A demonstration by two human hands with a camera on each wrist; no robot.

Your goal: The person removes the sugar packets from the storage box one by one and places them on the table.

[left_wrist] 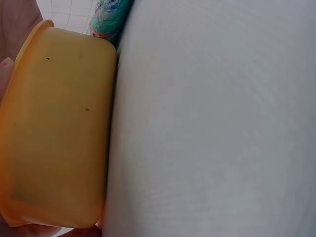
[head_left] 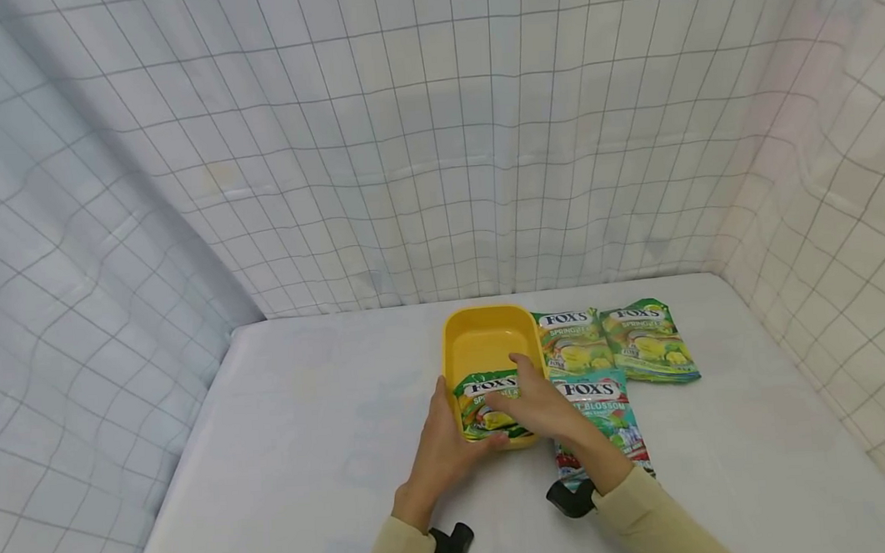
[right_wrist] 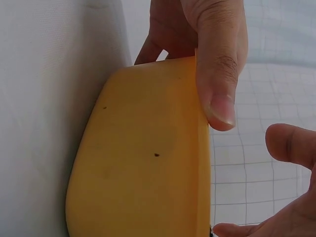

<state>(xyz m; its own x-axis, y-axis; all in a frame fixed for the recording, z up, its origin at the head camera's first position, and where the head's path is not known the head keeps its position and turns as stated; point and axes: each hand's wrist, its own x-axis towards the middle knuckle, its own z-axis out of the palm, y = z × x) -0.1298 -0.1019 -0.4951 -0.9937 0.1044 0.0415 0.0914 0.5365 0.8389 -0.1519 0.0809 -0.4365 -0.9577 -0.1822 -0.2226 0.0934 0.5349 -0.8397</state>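
A yellow plastic tub [head_left: 491, 341] stands on the white table. My left hand [head_left: 440, 448] grips its near left corner, the thumb over the near rim and fingers along the left wall. In the right wrist view that left hand [right_wrist: 217, 49] has its thumb on the rim of the yellow tub [right_wrist: 133, 163]. Inside the tub's near half lies a green and yellow Fox's candy bag [head_left: 475, 400]. My right hand [head_left: 543, 405] is over this bag with thumb and index finger spread apart. Its thumb [right_wrist: 291, 143] stands clear of the rim; whether other fingertips touch the bag is hidden.
Two more green and yellow Fox's bags [head_left: 570, 345] [head_left: 650, 345] lie right of the tub. A teal Fox's bag [head_left: 608, 418] lies nearer, partly under my right forearm. Grid-patterned white curtains [head_left: 465, 142] close off the table's back and sides.
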